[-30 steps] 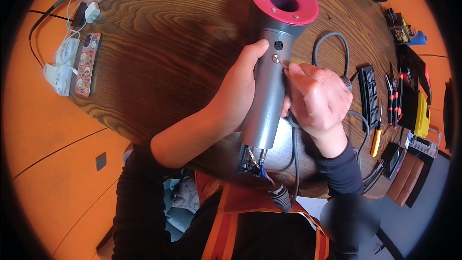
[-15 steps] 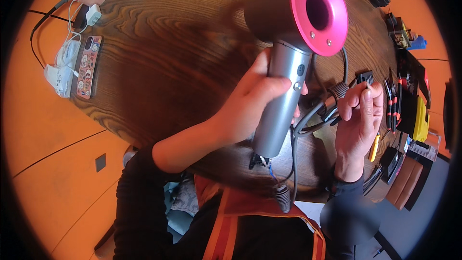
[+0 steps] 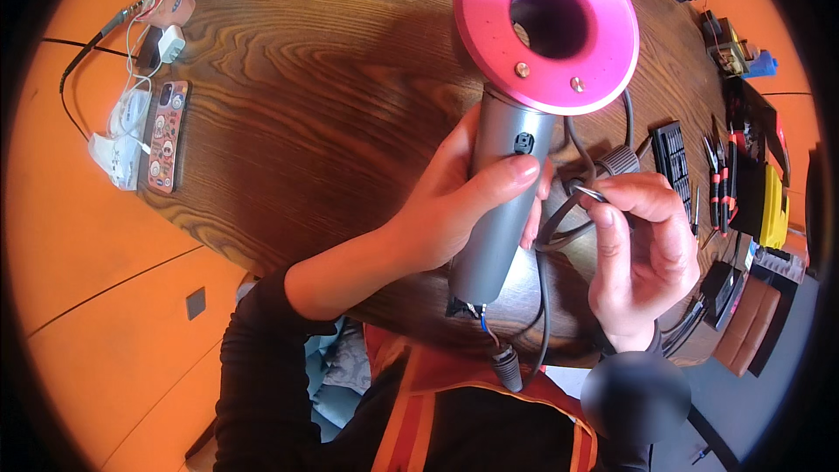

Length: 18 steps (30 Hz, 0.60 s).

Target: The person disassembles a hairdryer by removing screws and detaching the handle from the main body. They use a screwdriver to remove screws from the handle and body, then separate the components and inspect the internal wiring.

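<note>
My left hand point(image 3: 447, 192) grips the hair dryer's silver-grey handle point(image 3: 485, 253) upright, its thumb across the front near a small dark button point(image 3: 524, 142). The dryer's pink round head point(image 3: 485, 13) faces up toward me, with an open centre and two small round metal studs. Wires and a dark ribbed cable sleeve point(image 3: 507, 367) hang from the handle's lower end. Just right of the handle, my right hand point(image 3: 638, 249) pinches a small thin metal piece point(image 3: 591, 193) between thumb and forefinger. The grey cord point(image 3: 549, 332) loops behind both hands on the table.
The wooden table point(image 3: 288, 105) has a patterned phone point(image 3: 167, 135), white charger point(image 3: 171, 44), cables and plastic bag point(image 3: 114, 156) at left. At right lie a black bit case point(image 3: 670, 162), pliers point(image 3: 715, 183), a yellow case point(image 3: 773, 210) and a brown pouch point(image 3: 747, 328).
The dryer has tilted, its pink head now facing me more fully. My right hand first left the handle's button area, moving right, then came back a little leftward. My left thumb has moved down the handle.
</note>
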Motion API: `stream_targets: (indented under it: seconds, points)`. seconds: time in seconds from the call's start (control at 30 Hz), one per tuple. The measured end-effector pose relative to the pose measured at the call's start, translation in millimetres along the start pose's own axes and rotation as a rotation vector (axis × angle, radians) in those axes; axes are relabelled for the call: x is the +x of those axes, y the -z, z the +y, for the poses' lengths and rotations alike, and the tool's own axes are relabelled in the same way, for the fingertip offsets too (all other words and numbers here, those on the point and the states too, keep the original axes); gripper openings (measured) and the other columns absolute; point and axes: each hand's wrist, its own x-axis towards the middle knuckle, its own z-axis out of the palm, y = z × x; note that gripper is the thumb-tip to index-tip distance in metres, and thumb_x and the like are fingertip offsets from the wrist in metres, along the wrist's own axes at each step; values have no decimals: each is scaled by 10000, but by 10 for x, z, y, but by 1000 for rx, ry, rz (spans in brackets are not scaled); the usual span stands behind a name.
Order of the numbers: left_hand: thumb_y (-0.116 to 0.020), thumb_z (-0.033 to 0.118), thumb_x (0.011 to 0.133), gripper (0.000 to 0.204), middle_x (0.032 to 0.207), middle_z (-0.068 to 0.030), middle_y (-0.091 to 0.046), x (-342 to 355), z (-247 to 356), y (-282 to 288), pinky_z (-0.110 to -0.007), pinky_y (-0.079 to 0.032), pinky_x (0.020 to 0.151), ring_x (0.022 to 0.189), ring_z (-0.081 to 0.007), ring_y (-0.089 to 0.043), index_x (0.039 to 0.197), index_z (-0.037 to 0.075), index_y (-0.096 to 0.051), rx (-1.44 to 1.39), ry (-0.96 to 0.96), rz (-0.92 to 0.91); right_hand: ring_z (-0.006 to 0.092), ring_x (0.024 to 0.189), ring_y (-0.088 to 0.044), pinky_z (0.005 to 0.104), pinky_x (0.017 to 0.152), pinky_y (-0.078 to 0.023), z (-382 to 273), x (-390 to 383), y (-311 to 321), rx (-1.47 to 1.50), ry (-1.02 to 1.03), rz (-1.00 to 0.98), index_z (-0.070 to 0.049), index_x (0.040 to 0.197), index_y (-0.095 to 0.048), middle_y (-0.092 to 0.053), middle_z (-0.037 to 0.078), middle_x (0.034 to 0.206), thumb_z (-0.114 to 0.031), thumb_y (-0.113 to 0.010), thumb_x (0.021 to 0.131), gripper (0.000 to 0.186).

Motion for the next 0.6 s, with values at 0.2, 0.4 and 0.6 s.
stream_targets:
  seconds: [0.2,0.4,0.6]
  points:
    - [-522,407,860,567,861,-169,-545,16,5,33,-330,-474,435,519,-219,-561,1198,-25,-382,-172,140,-40,230,695,-604,283,638,-472,-46,139,-32,-228,273,-143,61,853,-583,-621,159,768,128,-633,717,160]
    - [-553,348,836,567,877,-163,-544,17,22,52,-327,-475,436,525,-214,-564,1214,-28,-358,-194,167,-65,229,712,-612,281,640,-479,-49,179,-44,-229,268,-148,63,856,-582,-629,156,781,120,-629,724,152]
    - [-624,234,793,589,909,-156,-541,-54,73,-35,-298,-486,528,616,-189,-582,1234,-23,-327,18,-8,-44,243,753,-626,303,705,-486,-135,102,41,-143,175,-170,56,886,-570,-642,165,807,102,-609,750,148]
